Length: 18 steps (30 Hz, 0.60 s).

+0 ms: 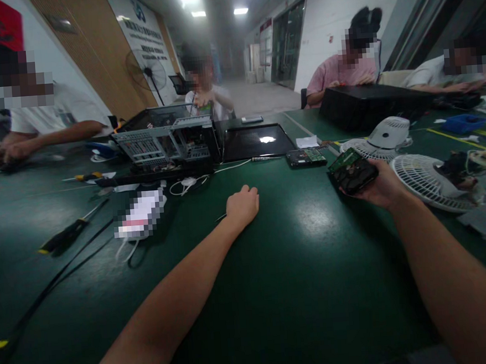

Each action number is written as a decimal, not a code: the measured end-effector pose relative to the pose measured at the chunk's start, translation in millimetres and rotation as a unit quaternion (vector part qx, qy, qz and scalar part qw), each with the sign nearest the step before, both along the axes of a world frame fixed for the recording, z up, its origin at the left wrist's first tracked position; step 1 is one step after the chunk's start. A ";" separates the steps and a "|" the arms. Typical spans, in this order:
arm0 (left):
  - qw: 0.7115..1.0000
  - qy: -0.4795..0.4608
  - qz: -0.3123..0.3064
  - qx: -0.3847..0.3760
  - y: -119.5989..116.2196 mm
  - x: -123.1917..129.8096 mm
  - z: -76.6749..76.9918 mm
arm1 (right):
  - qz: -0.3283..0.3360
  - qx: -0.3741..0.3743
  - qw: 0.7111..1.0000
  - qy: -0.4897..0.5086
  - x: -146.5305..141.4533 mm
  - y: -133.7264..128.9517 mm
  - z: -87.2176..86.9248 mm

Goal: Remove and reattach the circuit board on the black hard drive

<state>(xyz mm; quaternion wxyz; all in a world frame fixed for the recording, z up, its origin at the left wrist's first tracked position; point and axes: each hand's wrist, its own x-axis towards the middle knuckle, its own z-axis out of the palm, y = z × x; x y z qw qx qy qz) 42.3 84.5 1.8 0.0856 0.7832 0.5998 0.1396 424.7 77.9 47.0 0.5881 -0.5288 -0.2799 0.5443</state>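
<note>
My right hand (382,186) grips a black hard drive (353,173) with a green circuit board, held tilted above the table at the right. My left hand (243,207) rests on the green table (275,290) with its fingers curled. A thin dark piece pokes out beside its wrist; what the fingers hold is hidden. Between the hands and farther back lies a second hard drive (307,158), its circuit board facing up. A thin screwdriver-like tool (262,158) lies to the left of that drive, beside a black glossy panel (259,141).
At the back left stands an open computer case (165,146). A phone (141,214) with a white cable and a black-yellow screwdriver (66,236) lie at left. White fan parts (423,177) crowd the right. Across the table, several people work, one behind a black case (374,103).
</note>
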 end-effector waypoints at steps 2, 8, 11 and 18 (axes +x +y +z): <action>0.998 0.058 -0.006 -0.001 -2.0 1.3 2.9 | 0.006 -0.014 1.000 0.006 7.0 7.3 -2.8; 0.997 0.074 -0.017 0.012 -7.2 1.1 5.5 | 0.020 -0.033 0.999 -0.007 18.6 16.2 -1.6; 0.997 0.069 -0.016 -0.002 -6.9 0.2 5.2 | 0.024 -0.040 0.999 -0.022 19.8 18.0 0.7; 0.997 0.078 -0.019 0.007 -7.3 -1.2 5.6 | 0.004 -0.025 0.988 -0.153 9.7 17.5 8.0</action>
